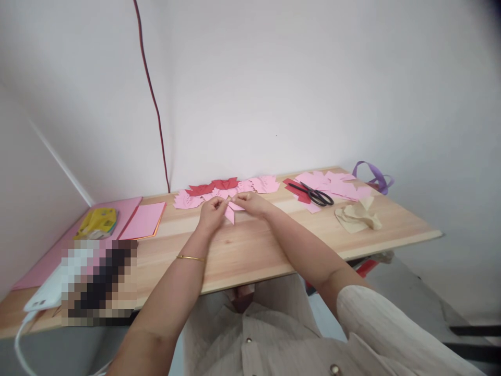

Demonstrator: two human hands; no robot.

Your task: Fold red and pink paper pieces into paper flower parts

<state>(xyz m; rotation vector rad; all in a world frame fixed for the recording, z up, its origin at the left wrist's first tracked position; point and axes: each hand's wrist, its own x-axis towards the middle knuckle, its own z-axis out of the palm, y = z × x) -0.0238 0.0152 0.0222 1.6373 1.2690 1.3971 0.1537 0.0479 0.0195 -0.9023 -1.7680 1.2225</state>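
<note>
My left hand (pixel 213 211) and my right hand (pixel 250 202) meet over the middle of the wooden table. Between their pinched fingers is a small piece of pink paper (pixel 230 215), its pointed end hanging toward me. The fingers cover part of it, so its full shape is hidden. Just behind my hands lie several leaf-like pink paper cutouts (pixel 188 199) with jagged edges. Two red paper cutouts (pixel 225 184) rest among them. To the right, black-handled scissors (pixel 318 197) lie on red paper (pixel 301 193) and pink paper pieces (pixel 332 183).
Crumpled beige paper (pixel 358 215) and a purple ribbon (pixel 373 175) are at the right. Pink sheets (pixel 143 220), a yellow packet (pixel 97 223) and a white device (pixel 47 292) with a cable occupy the left. A dark red cord (pixel 151 86) hangs down the wall (pixel 274 78) behind.
</note>
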